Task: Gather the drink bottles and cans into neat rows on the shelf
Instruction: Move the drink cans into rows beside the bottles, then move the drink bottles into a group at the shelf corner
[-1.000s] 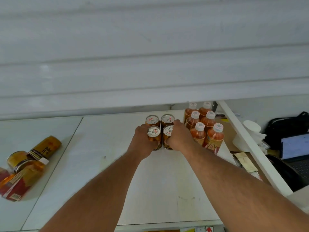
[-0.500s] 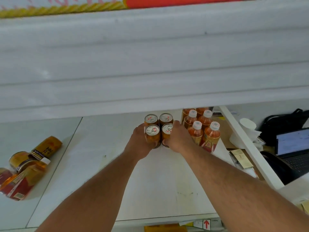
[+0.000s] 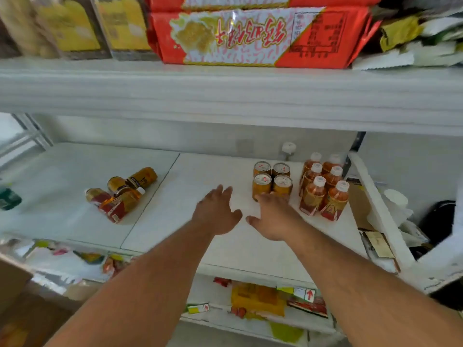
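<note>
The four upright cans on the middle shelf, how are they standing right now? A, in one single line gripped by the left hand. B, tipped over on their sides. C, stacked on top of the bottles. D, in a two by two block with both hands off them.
D: the four cans stand upright in a two by two block, while the left hand and right hand are spread open in front of them, holding nothing.
</note>
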{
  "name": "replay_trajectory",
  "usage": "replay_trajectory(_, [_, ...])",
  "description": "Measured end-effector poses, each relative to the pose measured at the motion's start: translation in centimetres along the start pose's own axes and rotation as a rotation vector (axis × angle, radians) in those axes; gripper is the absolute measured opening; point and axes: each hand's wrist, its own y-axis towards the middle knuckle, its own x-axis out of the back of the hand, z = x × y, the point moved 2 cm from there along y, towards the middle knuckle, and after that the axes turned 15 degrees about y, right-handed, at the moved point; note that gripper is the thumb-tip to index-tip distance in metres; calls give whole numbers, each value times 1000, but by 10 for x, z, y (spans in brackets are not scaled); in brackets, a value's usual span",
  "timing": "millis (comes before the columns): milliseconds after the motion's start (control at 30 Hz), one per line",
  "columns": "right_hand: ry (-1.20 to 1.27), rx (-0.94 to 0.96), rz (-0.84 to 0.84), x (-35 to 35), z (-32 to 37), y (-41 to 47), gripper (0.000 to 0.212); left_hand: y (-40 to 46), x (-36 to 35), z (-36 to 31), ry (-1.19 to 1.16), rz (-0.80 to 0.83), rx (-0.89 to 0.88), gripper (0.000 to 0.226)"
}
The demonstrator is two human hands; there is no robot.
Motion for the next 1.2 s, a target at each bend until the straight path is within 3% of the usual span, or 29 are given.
replay_trajectory(167, [22,42,96,-24,32,-44,78,-73,1,29,24,30,95,80])
replay_trajectory(467, [21,147,125,-46,97,-88,81,-146,9,83,2,-19,181,82])
replay_trajectory(1200, [134,33,126,-165,270,-53,77,-174,-18,297,-148,45,246,81])
